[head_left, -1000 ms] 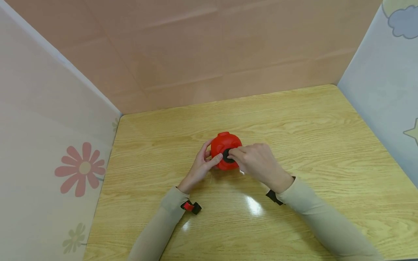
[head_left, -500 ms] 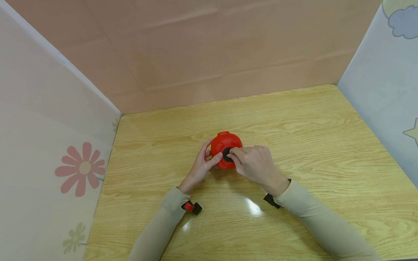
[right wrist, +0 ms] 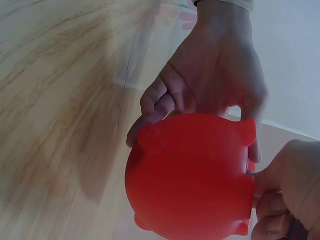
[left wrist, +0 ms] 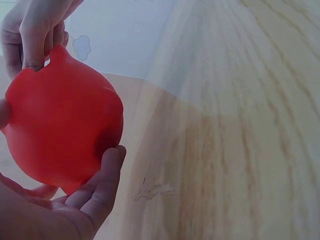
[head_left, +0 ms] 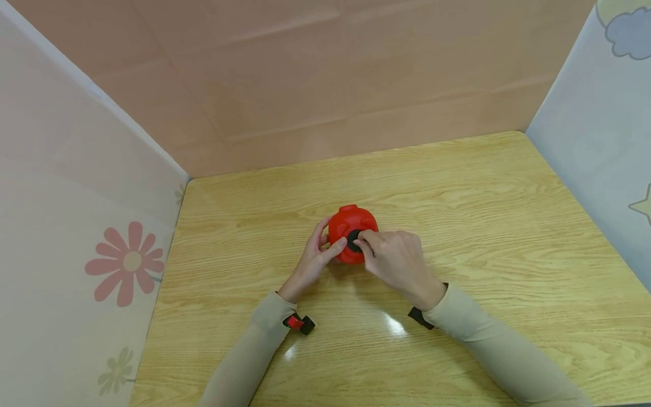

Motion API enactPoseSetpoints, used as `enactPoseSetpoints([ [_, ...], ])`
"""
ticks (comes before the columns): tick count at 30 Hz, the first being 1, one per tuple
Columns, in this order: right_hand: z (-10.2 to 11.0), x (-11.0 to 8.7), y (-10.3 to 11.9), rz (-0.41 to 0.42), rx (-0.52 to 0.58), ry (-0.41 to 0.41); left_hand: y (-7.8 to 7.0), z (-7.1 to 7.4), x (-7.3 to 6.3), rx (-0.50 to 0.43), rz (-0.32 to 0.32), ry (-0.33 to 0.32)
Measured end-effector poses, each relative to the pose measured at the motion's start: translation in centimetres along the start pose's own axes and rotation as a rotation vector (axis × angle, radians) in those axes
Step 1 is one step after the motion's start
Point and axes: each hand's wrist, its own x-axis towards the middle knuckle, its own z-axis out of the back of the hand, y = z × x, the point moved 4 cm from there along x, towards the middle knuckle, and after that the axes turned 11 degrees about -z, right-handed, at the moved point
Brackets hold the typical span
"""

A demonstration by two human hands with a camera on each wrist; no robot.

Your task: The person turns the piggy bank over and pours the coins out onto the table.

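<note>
A round red piggy bank (head_left: 351, 217) is held above the table with its stubby-legged underside toward the head camera. In that underside sits a round black plug (head_left: 351, 242). My left hand (head_left: 309, 263) grips the bank from the left, thumb over the underside beside the plug and fingers around the body. In the left wrist view, the fingers of this hand (left wrist: 90, 207) support the smooth red body (left wrist: 65, 125). My right hand (head_left: 399, 263) pinches at the plug with curled thumb and finger. The right wrist view shows the bank (right wrist: 190, 175) hiding the plug and that hand's fingertips.
The wood-grain table (head_left: 244, 226) extends around both hands. A plain pinkish panel (head_left: 346, 85) stands behind it. White panels with a printed flower (head_left: 129, 263) on the left and a cloud (head_left: 630, 35) on the right border the sides.
My right hand has turned slightly at the plug, its wrist shifting a little left. The left hand and the piggy bank have hardly moved.
</note>
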Motion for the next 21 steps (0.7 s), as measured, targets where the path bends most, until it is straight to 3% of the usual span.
enactPoseSetpoints([
  [17, -0.15, -0.34, 0.47, -0.041, -0.025, -0.057, 0.2, -0.2, -0.02, 0.015, -0.005, -0.016],
  [21, -0.22, -0.23, 0.41, -0.006, -0.004, -0.048, 0.11, -0.12, -0.06, 0.04, -0.007, -0.027],
])
